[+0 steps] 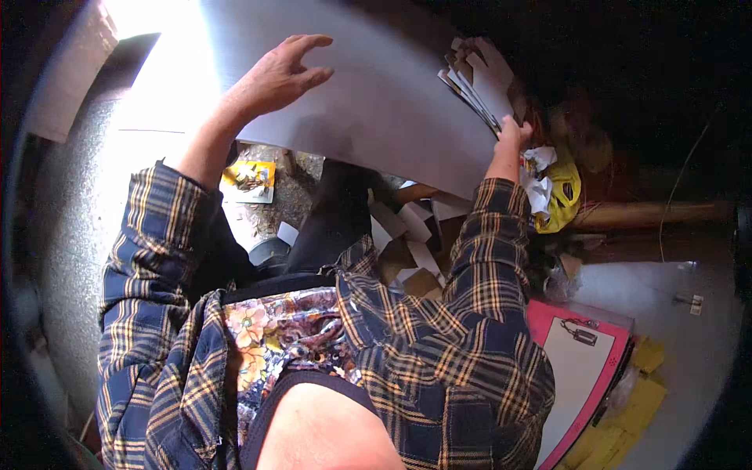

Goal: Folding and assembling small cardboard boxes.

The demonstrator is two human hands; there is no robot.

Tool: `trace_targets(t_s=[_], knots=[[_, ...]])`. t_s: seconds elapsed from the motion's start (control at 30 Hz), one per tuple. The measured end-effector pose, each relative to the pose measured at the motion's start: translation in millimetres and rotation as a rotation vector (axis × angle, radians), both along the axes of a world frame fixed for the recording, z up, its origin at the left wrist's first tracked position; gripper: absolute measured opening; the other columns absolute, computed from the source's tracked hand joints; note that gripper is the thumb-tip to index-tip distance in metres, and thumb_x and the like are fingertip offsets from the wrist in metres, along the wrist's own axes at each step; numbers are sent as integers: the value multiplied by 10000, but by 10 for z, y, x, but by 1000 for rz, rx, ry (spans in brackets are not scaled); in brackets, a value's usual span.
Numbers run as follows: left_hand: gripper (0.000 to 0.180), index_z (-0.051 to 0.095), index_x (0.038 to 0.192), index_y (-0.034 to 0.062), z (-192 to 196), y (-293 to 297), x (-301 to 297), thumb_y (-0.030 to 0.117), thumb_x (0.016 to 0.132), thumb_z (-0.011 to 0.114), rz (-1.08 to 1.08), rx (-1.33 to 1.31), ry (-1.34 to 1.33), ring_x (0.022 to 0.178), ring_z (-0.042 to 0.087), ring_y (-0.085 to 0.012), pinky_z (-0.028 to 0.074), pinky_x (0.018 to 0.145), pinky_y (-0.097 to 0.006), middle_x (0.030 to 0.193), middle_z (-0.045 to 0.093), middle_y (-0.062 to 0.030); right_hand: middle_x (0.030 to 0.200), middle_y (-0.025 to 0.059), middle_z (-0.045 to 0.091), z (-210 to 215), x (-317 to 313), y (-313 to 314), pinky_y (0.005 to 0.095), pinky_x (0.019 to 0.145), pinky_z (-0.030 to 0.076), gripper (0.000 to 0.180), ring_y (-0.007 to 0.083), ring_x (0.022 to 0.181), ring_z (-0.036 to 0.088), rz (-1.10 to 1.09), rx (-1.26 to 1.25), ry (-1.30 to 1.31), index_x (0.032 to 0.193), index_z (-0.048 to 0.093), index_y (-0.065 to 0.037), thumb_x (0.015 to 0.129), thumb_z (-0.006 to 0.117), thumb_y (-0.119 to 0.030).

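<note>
Down the head view I've got the pale tabletop [368,110] filling the upper middle, and off to the lower right a pink-bordered board [568,384] with a white panel. Below the table's near edge, loose white and brown pieces [407,223] lie scattered around each other. Now the one I'm watching: the stack of flat pieces [478,86], white and brown, fanned at its far end, over at the table's right side. A yellow bag [560,192] with crumpled white stuff sits just nearer than that, beside the right sleeve [493,243].

Hands next! The left hand [274,78] is over the tabletop, thumb and fingers well apart, nothing in them. The right hand [511,139] is at the stack's near end, fingers bent; they look to be touching it, but from here I can't tell how tightly they close, or whether they carry its weight. The stack runs forward and a little left from those fingertips. I'd call this the handling of the stack, and the next move calls for a sure pinch that keeps the fanned pieces together.
</note>
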State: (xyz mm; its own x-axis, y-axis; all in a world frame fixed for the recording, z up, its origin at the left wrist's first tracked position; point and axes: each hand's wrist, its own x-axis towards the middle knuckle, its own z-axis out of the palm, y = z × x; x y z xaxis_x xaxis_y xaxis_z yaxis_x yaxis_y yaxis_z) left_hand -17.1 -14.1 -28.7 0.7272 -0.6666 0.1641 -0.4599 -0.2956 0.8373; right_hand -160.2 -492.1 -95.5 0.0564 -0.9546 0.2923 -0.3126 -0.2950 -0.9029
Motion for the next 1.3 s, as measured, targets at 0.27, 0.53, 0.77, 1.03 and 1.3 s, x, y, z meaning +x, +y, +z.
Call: trace_targets(t_s=[0.27, 0.53, 0.77, 1.03, 1.3], knots=[[463, 463, 1318, 148, 284, 106, -180, 369, 922, 558, -93, 3, -47, 1020, 610, -286, 539, 857, -387, 1304, 466, -166, 931, 133, 628, 306, -54, -599, 352, 598, 523, 323, 246, 779, 613, 66, 292, 170, 953, 625, 28, 683, 757, -91], [437, 474, 1302, 99, 310, 19, -181, 252, 910, 592, -135, 26, -69, 985, 630, -267, 531, 845, -373, 1282, 503, -128, 846, 128, 642, 266, 37, -593, 381, 590, 521, 207, 238, 686, 621, 146, 396, 98, 843, 616, 21, 659, 705, 49], [393, 540, 1227, 76, 177, 68, -114, 254, 886, 620, -109, 106, -100, 961, 633, -259, 529, 822, -369, 1149, 599, -137, 908, 129, 640, 457, 192, 615, 395, 742, 513, 225, 252, 786, 628, 215, 230, -57, 924, 603, 52, 703, 641, 51], [481, 527, 1253, 60, 308, -148, -14, 349, 878, 612, -83, -20, -29, 1008, 617, -293, 505, 847, -380, 1194, 588, -184, 1145, 131, 570, 168, -129, 856, 372, 931, 411, 385, 260, 1054, 541, 739, -492, 112, 1164, 542, 25, 793, 572, -70], [821, 384, 1369, 22, 378, -39, 58, 542, 790, 646, -9, -436, 516, 1171, 522, -330, 453, 955, -395, 1306, 490, -237, 1173, 109, 579, 424, 135, 2318, 398, 976, 444, 525, 254, 1100, 559, 1253, 670, -845, 1197, 520, -7, 688, 640, 44]])
